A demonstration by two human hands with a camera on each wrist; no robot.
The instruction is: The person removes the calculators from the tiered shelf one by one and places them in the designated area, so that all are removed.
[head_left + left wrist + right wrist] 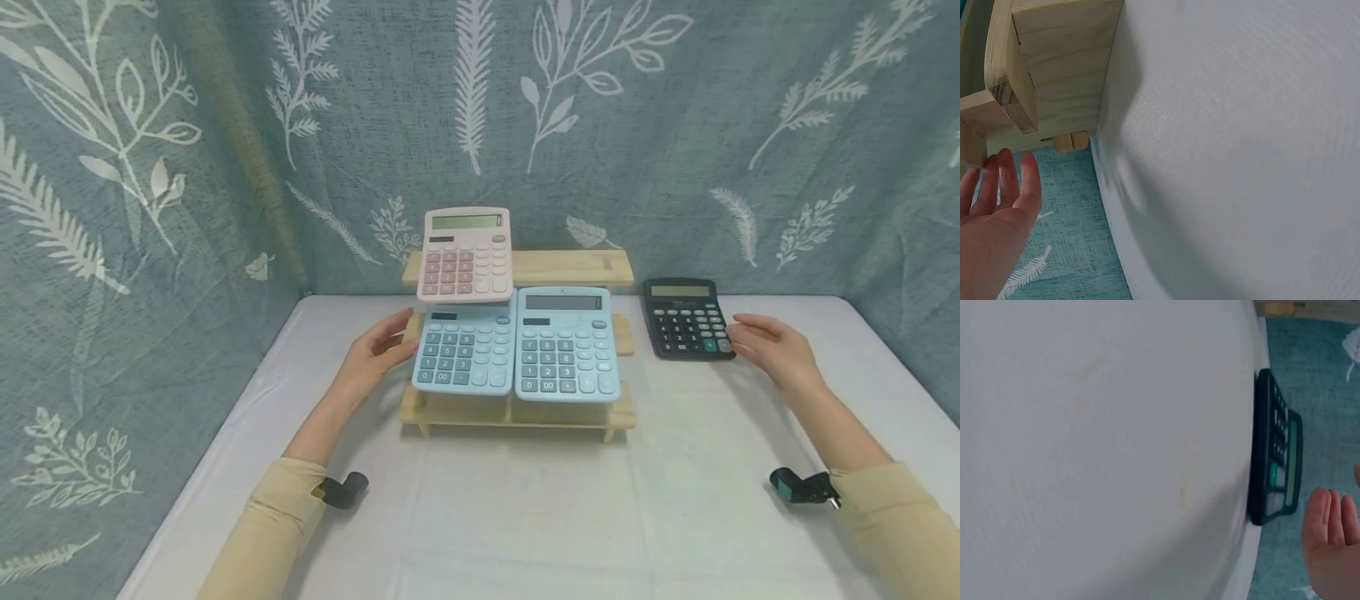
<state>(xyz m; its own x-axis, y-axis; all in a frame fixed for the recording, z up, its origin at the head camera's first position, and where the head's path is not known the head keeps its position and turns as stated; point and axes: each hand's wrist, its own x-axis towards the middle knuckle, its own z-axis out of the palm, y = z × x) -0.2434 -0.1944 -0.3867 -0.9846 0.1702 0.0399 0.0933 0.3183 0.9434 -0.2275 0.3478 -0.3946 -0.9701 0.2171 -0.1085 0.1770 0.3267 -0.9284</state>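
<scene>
In the head view, a stepped wooden rack [517,410] bears a pink calculator [467,254] on its upper level. Two light blue calculators lean side by side below it, a left one [465,350] partly covered by the pink one and a right one [566,343]. My left hand [375,350] is at the rack's left side, fingers loosely bent and gripping nothing; whether its fingertips touch the wood I cannot tell. A black calculator [686,321] lies on the table right of the rack. Beside its right edge is my right hand [776,350], fingers relaxed, holding nothing.
A white cloth [525,500] covers the table. Blue-green curtains [375,125] with white leaf prints hang behind it and at both sides. Dark wrist devices, a left one [345,490] and a right one [802,486], stick inward from the sleeves.
</scene>
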